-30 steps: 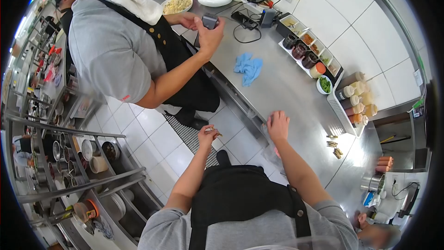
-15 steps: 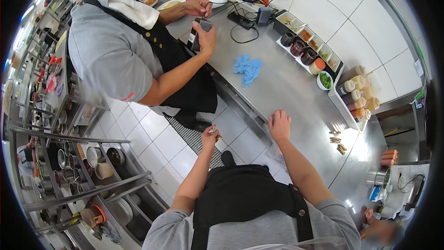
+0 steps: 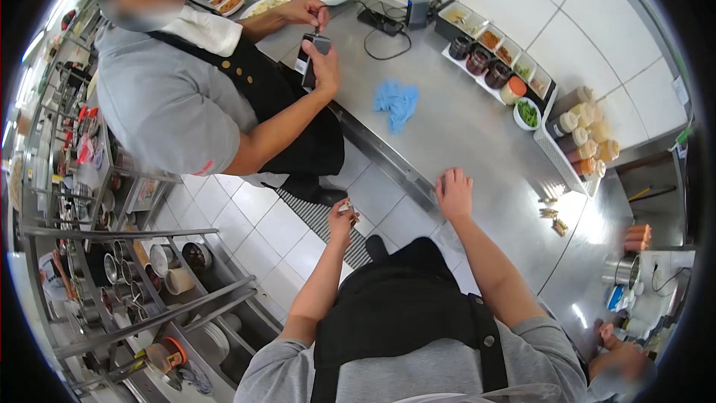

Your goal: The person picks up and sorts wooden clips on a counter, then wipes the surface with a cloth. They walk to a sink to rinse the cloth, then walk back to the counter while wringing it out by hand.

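My left hand (image 3: pixel 341 219) is held over the floor in front of my apron, fingers curled round a few small gold-coloured cylinders (image 3: pixel 354 219) that look like batteries. Their exact number is hidden by the fingers. My right hand (image 3: pixel 454 192) lies palm down on the near edge of the steel counter (image 3: pixel 485 172), fingers stretched out, holding nothing. Further right on the counter lie several similar gold cylinders (image 3: pixel 553 216) in a loose group. A crumpled blue cloth (image 3: pixel 396 105) lies beyond my right hand.
At left, a co-worker (image 3: pixel 171 97) holds a dark device (image 3: pixel 312 56) with a cable. Sauce bottles (image 3: pixel 578 142) fill a white basket (image 3: pixel 556 164), beside jars, a bowl of greens (image 3: pixel 527 114) and condiment trays (image 3: pixel 488 37). Metal shelving (image 3: pixel 134 235) stands lower left.
The view has shifted slightly. My left hand has turned a little, showing more of the gold cylinders. My right hand stays on the counter edge, and the co-worker still handles the device.
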The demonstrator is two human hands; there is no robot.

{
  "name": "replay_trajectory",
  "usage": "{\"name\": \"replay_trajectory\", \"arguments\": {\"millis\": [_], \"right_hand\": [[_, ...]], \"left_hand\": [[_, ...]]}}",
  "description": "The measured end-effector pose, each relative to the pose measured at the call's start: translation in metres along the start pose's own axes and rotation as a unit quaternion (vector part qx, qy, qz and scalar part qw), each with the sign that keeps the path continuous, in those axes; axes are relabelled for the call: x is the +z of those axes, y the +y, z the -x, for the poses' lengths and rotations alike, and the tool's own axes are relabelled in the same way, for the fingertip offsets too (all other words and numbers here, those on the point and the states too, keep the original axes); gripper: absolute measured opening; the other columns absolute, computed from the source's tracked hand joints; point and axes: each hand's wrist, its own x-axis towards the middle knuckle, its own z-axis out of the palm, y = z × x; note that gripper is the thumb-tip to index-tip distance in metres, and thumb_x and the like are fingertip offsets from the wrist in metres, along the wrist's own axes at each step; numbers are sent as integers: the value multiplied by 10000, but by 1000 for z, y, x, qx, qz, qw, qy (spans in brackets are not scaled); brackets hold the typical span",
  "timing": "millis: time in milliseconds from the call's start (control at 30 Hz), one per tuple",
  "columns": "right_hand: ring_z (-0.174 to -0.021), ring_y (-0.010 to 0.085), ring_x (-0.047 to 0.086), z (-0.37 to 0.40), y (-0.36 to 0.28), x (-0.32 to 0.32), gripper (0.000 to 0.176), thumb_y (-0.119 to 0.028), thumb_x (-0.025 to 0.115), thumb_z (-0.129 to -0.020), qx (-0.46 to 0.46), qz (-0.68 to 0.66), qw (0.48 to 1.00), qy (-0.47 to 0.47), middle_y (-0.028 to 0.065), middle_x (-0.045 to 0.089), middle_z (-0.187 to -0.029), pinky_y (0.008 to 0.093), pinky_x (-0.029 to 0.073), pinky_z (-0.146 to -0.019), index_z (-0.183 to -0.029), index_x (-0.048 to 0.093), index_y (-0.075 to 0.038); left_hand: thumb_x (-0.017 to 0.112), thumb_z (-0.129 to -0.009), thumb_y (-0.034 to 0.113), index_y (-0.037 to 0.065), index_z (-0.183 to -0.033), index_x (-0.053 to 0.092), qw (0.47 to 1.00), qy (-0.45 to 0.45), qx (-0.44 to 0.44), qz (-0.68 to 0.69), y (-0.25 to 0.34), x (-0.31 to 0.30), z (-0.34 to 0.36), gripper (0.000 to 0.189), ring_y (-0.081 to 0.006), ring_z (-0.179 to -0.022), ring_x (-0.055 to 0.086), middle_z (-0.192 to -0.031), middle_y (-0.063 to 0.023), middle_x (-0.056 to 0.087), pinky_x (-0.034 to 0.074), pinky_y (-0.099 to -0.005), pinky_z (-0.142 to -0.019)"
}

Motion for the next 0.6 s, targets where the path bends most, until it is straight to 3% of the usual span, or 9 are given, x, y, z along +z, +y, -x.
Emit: {"name": "replay_trajectory", "arguments": {"millis": [100, 200, 367, 467, 600], "right_hand": [[-987, 291, 538, -2, -1, -6, 207, -180, 619, -857, 11, -25, 1000, -12, 107, 538, -1052, 436, 374, -838, -1016, 528, -84], [-989, 291, 538, -5, 0, -11, 207, -171, 621, -859, 24, -34, 999, -33, 114, 538, -1054, 438, 376, -844, -1017, 526, -77], [-990, 292, 538, -12, 5, -13, 219, -165, 637, -852, 16, -60, 997, -37, 112, 538, -1054, 439, 376, -850, -1018, 529, -73], [-997, 295, 538, -14, 11, -12, 221, -162, 646, -845, 16, -88, 995, -44, 112, 540, -1056, 438, 371, -853, -1018, 538, -76], [-1005, 294, 540, -23, 13, -14, 218, -163, 653, -840, 27, -111, 992, -61, 115, 544, -1057, 436, 364, -860, -1013, 549, -81]], "left_hand": [[532, -957, 31, 157, -1264, 544, 999, 13, -46, 9, 1, 6, 3, 332, -199, -818, 671, -860, -26, 580, 547, -308, -685], [517, -959, 13, 127, -1263, 534, 998, 31, -60, 19, -1, 8, -3, 325, -207, -768, 674, -887, -83, 579, 531, -283, -606], [499, -888, -45, 103, -1242, 527, 995, 24, -84, 55, -4, 7, -21, 384, -164, -736, 612, -908, -99, 615, 539, -281, -684], [470, -929, -42, 58, -1224, 538, 995, 30, -89, 32, -3, 10, -36, 319, -177, -754, 614, -946, -104, 624, 538, -275, -679], [466, -888, -34, 51, -1142, 561, 992, 56, -109, 1, 27, 33, -42, 285, -150, -717, 599, -798, -73, 595, 542, -266, -653]]}}
